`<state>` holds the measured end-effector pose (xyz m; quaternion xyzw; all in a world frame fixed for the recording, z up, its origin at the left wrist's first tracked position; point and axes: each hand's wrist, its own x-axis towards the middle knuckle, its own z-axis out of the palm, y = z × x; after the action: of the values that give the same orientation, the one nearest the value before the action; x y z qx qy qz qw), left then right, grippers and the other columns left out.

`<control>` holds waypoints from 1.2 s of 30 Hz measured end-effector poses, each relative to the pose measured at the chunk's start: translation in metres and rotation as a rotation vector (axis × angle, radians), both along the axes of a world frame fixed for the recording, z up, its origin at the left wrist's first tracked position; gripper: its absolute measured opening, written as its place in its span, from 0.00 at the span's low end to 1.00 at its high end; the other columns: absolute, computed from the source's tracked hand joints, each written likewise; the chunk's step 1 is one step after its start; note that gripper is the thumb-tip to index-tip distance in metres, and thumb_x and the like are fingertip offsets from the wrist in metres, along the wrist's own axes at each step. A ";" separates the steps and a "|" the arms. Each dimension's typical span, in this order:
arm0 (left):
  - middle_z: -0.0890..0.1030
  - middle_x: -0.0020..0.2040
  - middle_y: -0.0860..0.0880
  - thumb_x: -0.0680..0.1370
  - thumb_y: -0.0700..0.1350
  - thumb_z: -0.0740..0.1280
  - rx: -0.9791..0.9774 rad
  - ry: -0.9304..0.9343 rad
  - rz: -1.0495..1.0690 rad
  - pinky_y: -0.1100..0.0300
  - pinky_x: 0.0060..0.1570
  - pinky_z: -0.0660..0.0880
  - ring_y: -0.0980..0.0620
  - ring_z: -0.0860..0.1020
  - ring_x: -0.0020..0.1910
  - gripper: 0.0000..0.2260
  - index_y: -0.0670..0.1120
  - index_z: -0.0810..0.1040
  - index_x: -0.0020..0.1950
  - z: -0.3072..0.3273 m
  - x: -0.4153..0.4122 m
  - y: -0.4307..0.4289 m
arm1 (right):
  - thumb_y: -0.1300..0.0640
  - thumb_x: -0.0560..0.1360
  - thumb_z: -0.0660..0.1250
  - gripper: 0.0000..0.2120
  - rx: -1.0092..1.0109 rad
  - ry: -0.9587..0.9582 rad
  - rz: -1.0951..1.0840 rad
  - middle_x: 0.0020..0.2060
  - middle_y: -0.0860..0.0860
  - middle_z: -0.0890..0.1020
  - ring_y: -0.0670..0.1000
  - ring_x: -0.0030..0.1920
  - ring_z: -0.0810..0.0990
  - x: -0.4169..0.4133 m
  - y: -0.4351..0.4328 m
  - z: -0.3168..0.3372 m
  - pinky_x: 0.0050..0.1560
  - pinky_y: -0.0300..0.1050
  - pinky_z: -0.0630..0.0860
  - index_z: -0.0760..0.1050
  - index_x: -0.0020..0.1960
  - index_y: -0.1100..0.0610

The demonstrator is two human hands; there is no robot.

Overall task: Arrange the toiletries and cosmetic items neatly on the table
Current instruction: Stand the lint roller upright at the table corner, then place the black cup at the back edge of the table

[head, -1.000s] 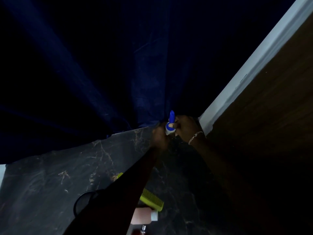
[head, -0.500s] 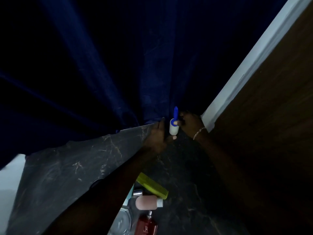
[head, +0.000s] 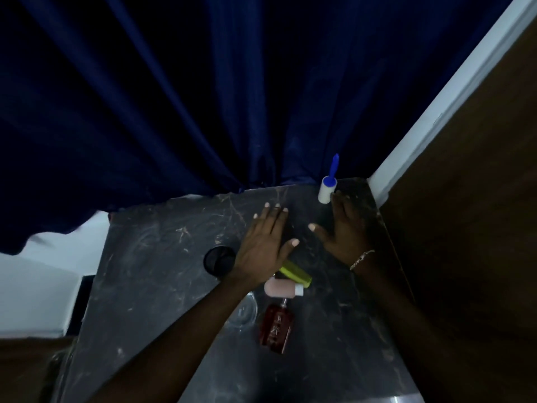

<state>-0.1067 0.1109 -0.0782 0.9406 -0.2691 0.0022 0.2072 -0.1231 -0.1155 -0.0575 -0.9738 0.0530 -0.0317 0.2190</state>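
At the far right corner of the dark marble table (head: 162, 271), your lint roller (head: 325, 191) stands upright on its white roll, blue handle pointing up against the navy curtain (head: 174, 97). Your right hand (head: 344, 231) is spread flat with fingers released, its fingertips just beside the roller's base; whether they touch it cannot be told. A thin bracelet (head: 361, 258) sits on that wrist. Your left hand (head: 263, 248) is also splayed and empty, palm down over the tabletop, well apart from the roller.

Below your left hand, a yellow-green comb (head: 296, 273) lies at a slant, partly hidden under your palm. Just beside it, nearer to you, a pink bottle (head: 280, 287) with a white cap lies on its side. A dark red bottle (head: 274, 327) lies flat nearer still, next to a clear glass item (head: 244, 312) partly covered by your forearm. A round black object (head: 218, 260) rests to the left of your wrist. Wood panelling (head: 465, 199) rises on your right.
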 end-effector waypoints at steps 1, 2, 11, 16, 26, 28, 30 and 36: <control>0.57 0.83 0.45 0.84 0.63 0.53 -0.012 0.001 0.015 0.45 0.81 0.54 0.46 0.48 0.83 0.33 0.45 0.55 0.83 0.001 -0.013 0.011 | 0.34 0.73 0.63 0.44 0.050 0.026 0.012 0.78 0.56 0.55 0.56 0.78 0.53 -0.012 0.012 -0.001 0.75 0.60 0.56 0.50 0.79 0.54; 0.57 0.83 0.45 0.84 0.62 0.54 -0.027 0.001 0.030 0.45 0.81 0.54 0.47 0.49 0.83 0.32 0.44 0.56 0.83 0.002 -0.027 0.022 | 0.34 0.73 0.64 0.44 0.073 0.042 0.023 0.79 0.54 0.53 0.55 0.78 0.51 -0.025 0.024 -0.002 0.74 0.59 0.54 0.49 0.79 0.53; 0.58 0.83 0.46 0.84 0.60 0.52 -0.072 0.048 0.182 0.51 0.81 0.48 0.50 0.48 0.83 0.32 0.44 0.57 0.83 -0.006 -0.129 0.110 | 0.33 0.72 0.59 0.42 0.070 0.033 0.088 0.77 0.54 0.60 0.55 0.77 0.57 -0.119 0.115 -0.012 0.70 0.58 0.61 0.56 0.78 0.57; 0.56 0.84 0.46 0.84 0.60 0.56 -0.051 0.097 0.270 0.49 0.82 0.49 0.49 0.48 0.83 0.33 0.44 0.54 0.83 -0.018 -0.162 0.154 | 0.36 0.72 0.65 0.41 0.092 0.046 0.084 0.76 0.54 0.62 0.56 0.75 0.61 -0.147 0.152 -0.026 0.71 0.59 0.62 0.57 0.76 0.56; 0.58 0.83 0.43 0.81 0.62 0.63 -0.069 0.238 0.411 0.44 0.79 0.60 0.44 0.56 0.82 0.37 0.45 0.53 0.83 -0.038 -0.136 0.186 | 0.41 0.73 0.68 0.40 0.096 0.136 0.142 0.74 0.58 0.66 0.57 0.74 0.64 -0.124 0.186 -0.041 0.72 0.54 0.63 0.59 0.76 0.61; 0.61 0.81 0.44 0.79 0.62 0.66 -0.100 0.298 0.454 0.44 0.76 0.65 0.44 0.61 0.80 0.38 0.45 0.55 0.82 -0.042 -0.121 0.183 | 0.39 0.73 0.67 0.41 0.105 0.183 0.139 0.73 0.58 0.66 0.58 0.73 0.66 -0.108 0.188 -0.050 0.71 0.56 0.65 0.58 0.76 0.60; 0.64 0.79 0.44 0.77 0.62 0.69 -0.141 0.357 0.504 0.45 0.73 0.69 0.43 0.67 0.76 0.40 0.46 0.57 0.81 -0.046 -0.107 0.177 | 0.38 0.73 0.66 0.41 0.113 0.229 0.138 0.73 0.57 0.67 0.58 0.72 0.66 -0.092 0.190 -0.058 0.70 0.56 0.66 0.57 0.77 0.59; 0.66 0.78 0.44 0.71 0.52 0.79 -0.302 0.540 0.590 0.51 0.70 0.69 0.45 0.68 0.74 0.46 0.43 0.57 0.81 -0.060 -0.065 0.163 | 0.38 0.71 0.68 0.44 0.142 0.322 0.155 0.73 0.54 0.67 0.57 0.72 0.67 -0.047 0.195 -0.078 0.67 0.57 0.66 0.52 0.78 0.52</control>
<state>-0.1719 0.2738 -0.1381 0.9031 0.0789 -0.1457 0.3962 -0.1700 0.0794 -0.1356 -0.9494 0.0140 0.1455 0.2778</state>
